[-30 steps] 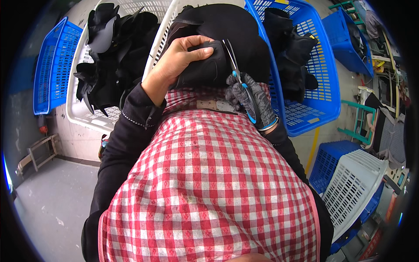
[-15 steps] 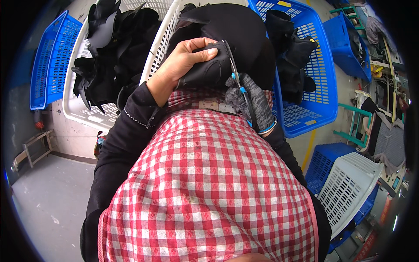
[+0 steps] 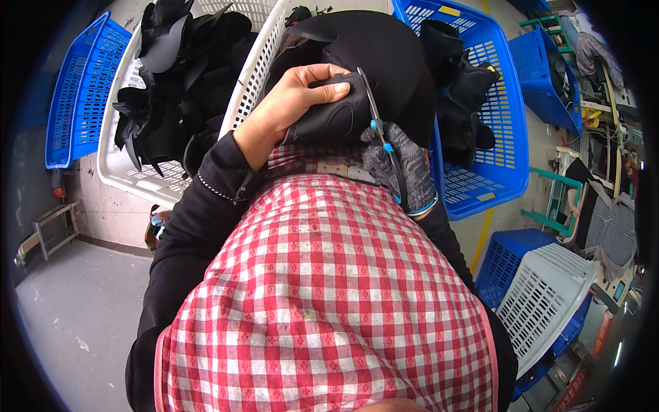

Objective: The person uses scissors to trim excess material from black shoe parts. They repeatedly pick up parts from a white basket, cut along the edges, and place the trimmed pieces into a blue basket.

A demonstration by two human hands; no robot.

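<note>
Black fabric piece [image 3: 333, 118], just beyond my checked apron [image 3: 322, 275], is pinched in my bare left hand [image 3: 302, 96]; my gloved right hand [image 3: 403, 165] grips scissors [image 3: 375, 126] at its right edge. White basket [image 3: 257, 79] stands left, blue basket [image 3: 491, 199] right.

Fingers of the left hand [image 3: 302, 96] partly hidden by the black piece [image 3: 333, 118]. Handles of the scissors [image 3: 373, 104] partly covered by the gloved right hand [image 3: 406, 163]; whether the piece's edge is held between the blades cannot be made out. White basket [image 3: 255, 75] cut off by the upper edge, apron [image 3: 322, 275] by the lower.
</note>
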